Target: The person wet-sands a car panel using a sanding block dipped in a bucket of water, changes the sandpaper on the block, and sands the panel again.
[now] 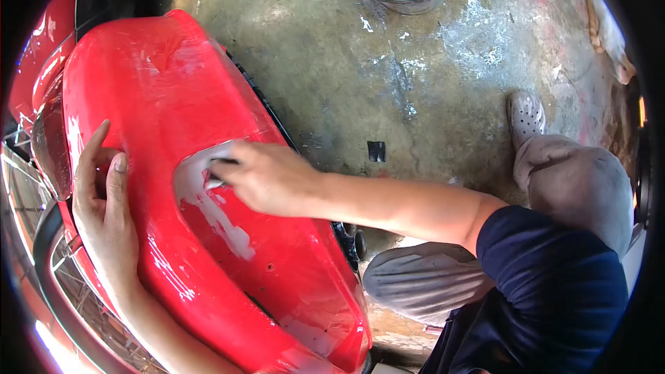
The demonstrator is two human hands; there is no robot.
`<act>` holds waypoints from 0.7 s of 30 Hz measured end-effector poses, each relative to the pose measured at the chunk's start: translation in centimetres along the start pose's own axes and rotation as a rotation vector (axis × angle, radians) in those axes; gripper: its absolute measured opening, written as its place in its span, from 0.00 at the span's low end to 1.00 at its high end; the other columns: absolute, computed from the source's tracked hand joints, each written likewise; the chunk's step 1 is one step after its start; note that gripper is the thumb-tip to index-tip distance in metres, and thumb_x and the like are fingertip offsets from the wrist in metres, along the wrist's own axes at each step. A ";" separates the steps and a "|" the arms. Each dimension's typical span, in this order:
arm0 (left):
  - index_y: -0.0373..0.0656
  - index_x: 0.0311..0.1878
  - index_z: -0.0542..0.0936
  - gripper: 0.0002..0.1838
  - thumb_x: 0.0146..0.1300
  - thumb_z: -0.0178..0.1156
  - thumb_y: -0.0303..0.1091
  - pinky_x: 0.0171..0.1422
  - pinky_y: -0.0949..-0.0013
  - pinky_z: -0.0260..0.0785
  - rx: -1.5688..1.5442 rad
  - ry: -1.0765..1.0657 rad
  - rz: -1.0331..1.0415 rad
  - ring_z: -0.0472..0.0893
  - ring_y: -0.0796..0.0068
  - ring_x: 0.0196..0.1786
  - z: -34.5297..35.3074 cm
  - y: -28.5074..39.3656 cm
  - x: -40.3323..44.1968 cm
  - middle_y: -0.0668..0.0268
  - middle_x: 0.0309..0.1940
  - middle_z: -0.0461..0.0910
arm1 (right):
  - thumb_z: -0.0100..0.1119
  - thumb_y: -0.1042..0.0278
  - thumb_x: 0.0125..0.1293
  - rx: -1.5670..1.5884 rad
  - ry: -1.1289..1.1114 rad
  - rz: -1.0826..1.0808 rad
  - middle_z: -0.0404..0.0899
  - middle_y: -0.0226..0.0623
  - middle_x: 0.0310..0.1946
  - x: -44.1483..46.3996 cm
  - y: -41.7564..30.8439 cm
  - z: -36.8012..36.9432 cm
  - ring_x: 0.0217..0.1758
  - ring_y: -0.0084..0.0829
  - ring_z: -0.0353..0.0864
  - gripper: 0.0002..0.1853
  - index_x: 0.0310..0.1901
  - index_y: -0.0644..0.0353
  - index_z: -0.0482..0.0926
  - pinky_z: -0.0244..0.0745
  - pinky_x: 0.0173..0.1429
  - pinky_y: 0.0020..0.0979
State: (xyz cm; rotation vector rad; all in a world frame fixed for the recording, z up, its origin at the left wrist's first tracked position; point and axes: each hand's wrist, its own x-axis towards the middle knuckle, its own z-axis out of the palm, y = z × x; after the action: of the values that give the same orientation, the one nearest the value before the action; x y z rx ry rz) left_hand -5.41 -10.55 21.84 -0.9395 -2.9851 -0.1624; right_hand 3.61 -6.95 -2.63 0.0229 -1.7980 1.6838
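A glossy red vehicle body panel (pixel 159 187) with a long recess runs down the left half of the view. Pale grey, smeared patches (pixel 225 225) mark the upper part of the recess. My right hand (pixel 267 176) is closed and slightly blurred over this grey area, pinching a small dark piece (pixel 223 163) that looks like folded sandpaper. My left hand (pixel 107 208) lies along the panel's left side, fingers apart and holding nothing. What its palm touches is partly hidden.
A metal basin (pixel 398 0) of cloudy water stands on the stained concrete floor (pixel 325 83) at the top. A small black square (pixel 376 151) lies on the floor. Spoked wheel parts (pixel 52 263) are at the left edge. My clog-clad foot (pixel 526 116) is at right.
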 end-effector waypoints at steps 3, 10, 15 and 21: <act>0.42 0.72 0.79 0.22 0.79 0.62 0.32 0.57 0.75 0.67 0.001 -0.021 0.006 0.74 0.80 0.45 0.2 -0.4 -0.2 0.69 0.43 0.78 | 0.62 0.74 0.66 -0.042 -0.110 0.021 0.79 0.47 0.44 0.5 0.4 0.7 0.45 0.50 0.86 0.19 0.59 0.55 0.86 0.85 0.46 0.48; 0.42 0.72 0.80 0.21 0.79 0.62 0.33 0.54 0.76 0.67 -0.014 0.021 -0.002 0.73 0.81 0.44 0.3 0.0 -0.1 0.69 0.43 0.79 | 0.62 0.72 0.65 -0.018 -0.028 0.039 0.79 0.48 0.44 -0.8 0.6 -0.1 0.47 0.49 0.86 0.19 0.58 0.56 0.87 0.84 0.49 0.49; 0.42 0.72 0.80 0.21 0.79 0.62 0.34 0.53 0.75 0.67 0.020 -0.008 -0.004 0.73 0.80 0.44 0.0 0.1 -0.2 0.69 0.44 0.79 | 0.61 0.74 0.65 -0.026 -0.104 -0.010 0.80 0.49 0.46 1.1 0.3 0.7 0.48 0.50 0.85 0.18 0.57 0.58 0.86 0.83 0.47 0.51; 0.43 0.72 0.80 0.21 0.79 0.62 0.34 0.53 0.75 0.68 0.013 0.035 0.011 0.73 0.81 0.44 0.3 -0.2 0.0 0.69 0.43 0.79 | 0.62 0.73 0.67 0.006 -0.118 0.177 0.81 0.49 0.44 -0.7 0.4 -0.6 0.48 0.49 0.85 0.16 0.55 0.59 0.87 0.83 0.50 0.51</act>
State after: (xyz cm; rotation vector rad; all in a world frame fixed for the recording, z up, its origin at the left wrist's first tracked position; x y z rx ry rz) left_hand -5.52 -10.72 21.52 -0.9425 -2.9454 -0.1579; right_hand 4.27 -6.64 -3.35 -0.0363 -1.9310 1.8453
